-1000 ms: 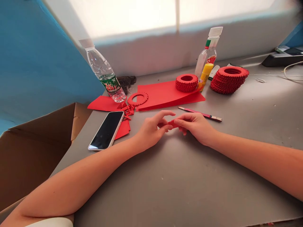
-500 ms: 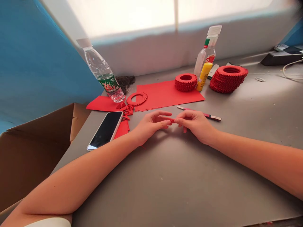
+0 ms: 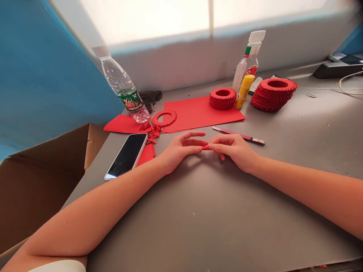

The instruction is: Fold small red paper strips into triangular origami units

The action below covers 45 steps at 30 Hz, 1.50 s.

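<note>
My left hand (image 3: 181, 149) and my right hand (image 3: 234, 149) meet fingertip to fingertip over the grey table (image 3: 215, 215). Both pinch a small folded piece of red paper (image 3: 206, 147), which is mostly hidden by the fingers. A pink-handled craft knife (image 3: 239, 136) lies just behind my right hand. A phone (image 3: 126, 155) lies face up to the left of my left hand, partly on red paper scraps (image 3: 147, 153).
Red paper sheets (image 3: 198, 111), a flat red paper ring (image 3: 164, 118) and small folded pieces (image 3: 153, 131) lie behind. Two stacked red rings (image 3: 222, 98) (image 3: 273, 93), a glue stick (image 3: 244, 91), a glue bottle (image 3: 249, 62) and a water bottle (image 3: 121, 85) stand further back. An open cardboard box (image 3: 42, 177) sits left.
My fingers have closed tighter on the red piece and my hands have drawn a little closer together. The red sheet's raised edge has settled flat.
</note>
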Motion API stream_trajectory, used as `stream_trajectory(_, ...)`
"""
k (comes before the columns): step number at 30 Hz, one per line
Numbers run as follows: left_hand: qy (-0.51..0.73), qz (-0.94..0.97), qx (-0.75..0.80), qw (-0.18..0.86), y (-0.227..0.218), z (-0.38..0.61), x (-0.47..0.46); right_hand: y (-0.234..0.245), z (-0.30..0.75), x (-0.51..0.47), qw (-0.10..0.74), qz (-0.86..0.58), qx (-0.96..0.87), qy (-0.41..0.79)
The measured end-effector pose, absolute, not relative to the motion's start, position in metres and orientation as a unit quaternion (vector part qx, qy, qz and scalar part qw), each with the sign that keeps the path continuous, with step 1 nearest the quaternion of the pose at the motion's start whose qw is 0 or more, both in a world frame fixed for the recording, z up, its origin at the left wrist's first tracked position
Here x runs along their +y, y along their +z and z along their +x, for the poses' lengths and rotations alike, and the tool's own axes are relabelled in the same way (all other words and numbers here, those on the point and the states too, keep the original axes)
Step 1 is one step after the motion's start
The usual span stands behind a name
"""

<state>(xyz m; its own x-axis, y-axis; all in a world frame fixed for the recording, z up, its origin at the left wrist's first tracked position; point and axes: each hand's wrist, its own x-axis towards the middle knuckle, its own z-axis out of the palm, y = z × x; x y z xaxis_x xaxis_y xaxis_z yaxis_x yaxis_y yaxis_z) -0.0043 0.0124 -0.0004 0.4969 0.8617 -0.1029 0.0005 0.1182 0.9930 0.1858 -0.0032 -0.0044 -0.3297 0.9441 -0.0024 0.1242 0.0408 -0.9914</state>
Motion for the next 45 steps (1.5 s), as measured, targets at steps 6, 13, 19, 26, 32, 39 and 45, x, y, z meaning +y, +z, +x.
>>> stream_trajectory(6,0.342,0.570,0.371,0.648,-0.002,-0.004,0.013,-0.004,0.186,-0.003,0.373,-0.427,-0.624,0.537)
stream_trajectory(13,0.342,0.582,0.361,0.644,-0.001,-0.005,0.012,-0.003,0.185,-0.005,0.344,-0.418,-0.663,0.517)
stream_trajectory(19,0.298,0.645,0.347,0.612,-0.001,-0.002,0.009,-0.005,0.182,-0.009,0.367,-0.480,-0.666,0.437)
stream_trajectory(26,0.262,0.689,0.407,0.540,0.000,-0.001,0.007,-0.007,0.183,-0.008,0.360,-0.480,-0.670,0.438)
stream_trajectory(32,0.252,0.715,0.429,0.492,0.001,-0.004,0.010,-0.009,0.184,-0.008,0.338,-0.484,-0.721,0.362)
stream_trajectory(39,0.195,0.852,0.434,0.218,-0.006,-0.010,0.015,-0.015,0.186,-0.003,0.274,-0.489,-0.797,0.228)
stream_trajectory(45,0.170,0.907,0.375,0.085,-0.009,-0.012,0.016,-0.020,0.186,-0.004,0.231,-0.475,-0.840,0.123)
